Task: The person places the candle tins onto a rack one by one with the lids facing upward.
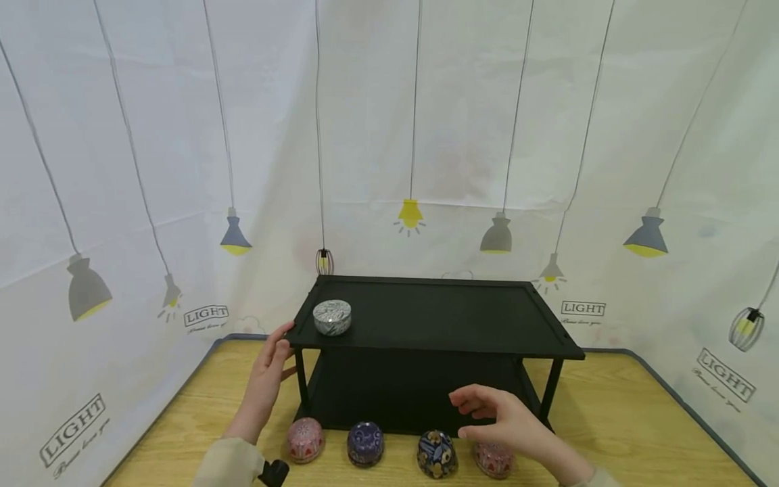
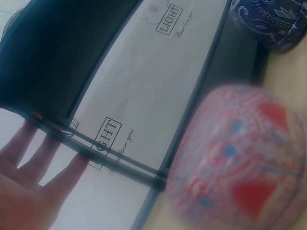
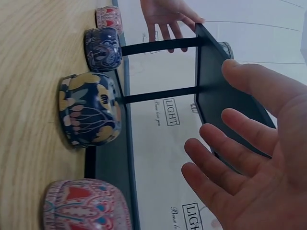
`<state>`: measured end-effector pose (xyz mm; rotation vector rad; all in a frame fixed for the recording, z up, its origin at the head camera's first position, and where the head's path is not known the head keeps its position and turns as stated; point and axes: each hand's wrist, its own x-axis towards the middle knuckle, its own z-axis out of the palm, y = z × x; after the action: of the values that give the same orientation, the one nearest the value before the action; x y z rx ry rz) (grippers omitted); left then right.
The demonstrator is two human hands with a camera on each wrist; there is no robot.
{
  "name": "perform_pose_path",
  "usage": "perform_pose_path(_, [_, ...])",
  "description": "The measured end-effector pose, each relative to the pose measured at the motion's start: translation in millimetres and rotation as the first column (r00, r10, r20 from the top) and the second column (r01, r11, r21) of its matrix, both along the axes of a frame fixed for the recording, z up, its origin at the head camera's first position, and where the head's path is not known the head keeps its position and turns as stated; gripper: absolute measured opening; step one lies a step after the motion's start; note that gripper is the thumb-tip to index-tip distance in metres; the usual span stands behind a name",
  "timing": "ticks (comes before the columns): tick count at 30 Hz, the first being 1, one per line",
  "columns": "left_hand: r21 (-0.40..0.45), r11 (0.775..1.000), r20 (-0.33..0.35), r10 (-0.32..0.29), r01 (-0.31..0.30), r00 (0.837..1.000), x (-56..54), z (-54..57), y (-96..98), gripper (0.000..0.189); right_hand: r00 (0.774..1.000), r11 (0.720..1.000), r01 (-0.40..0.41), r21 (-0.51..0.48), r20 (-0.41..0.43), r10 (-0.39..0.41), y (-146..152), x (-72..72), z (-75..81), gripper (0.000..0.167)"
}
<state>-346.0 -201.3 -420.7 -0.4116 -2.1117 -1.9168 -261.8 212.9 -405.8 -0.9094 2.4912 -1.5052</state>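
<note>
A black two-tier shelf (image 1: pixel 438 314) stands on the wooden table, with a round grey-and-white leaf-patterned tin (image 1: pixel 332 318) on its top board near the left end. My left hand (image 1: pixel 270 368) touches the top board's left front corner, its fingers mostly straight. My right hand (image 1: pixel 502 419) hovers in front of the shelf with loosely bent fingers, holding nothing. Below it is a pink patterned tin (image 1: pixel 493 460), partly hidden by the hand. A navy floral tin (image 1: pixel 437 454), a purple-blue tin (image 1: pixel 365 444) and another pink tin (image 1: pixel 305 439) stand in a row along the shelf's front.
The shelf's lower board (image 1: pixel 414 392) lies close to the table (image 1: pixel 645 419), between thin black posts (image 1: pixel 550 389). A white cloth backdrop (image 1: pixel 377 135) printed with hanging lamps surrounds the table at the back and sides. A black band (image 1: pixel 274 472) is at the left wrist.
</note>
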Motion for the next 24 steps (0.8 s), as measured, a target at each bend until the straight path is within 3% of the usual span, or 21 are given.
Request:
perform_pose_path(17, [0.0, 1.0, -0.005, -0.012, 0.012, 1.0, 0.0, 0.7, -0.3, 0.045, 0.99, 0.999, 0.019, -0.03, 0.143, -0.014, 19.5, 0.1, -17.6, 0.046])
perform_pose_path(24, [0.0, 1.0, -0.001, -0.017, 0.017, 1.0, 1.5, 0.8, -0.9, 0.046, 0.991, 0.998, 0.059, 0.008, 0.12, -0.059, 29.2, -1.0, -22.1, 0.046])
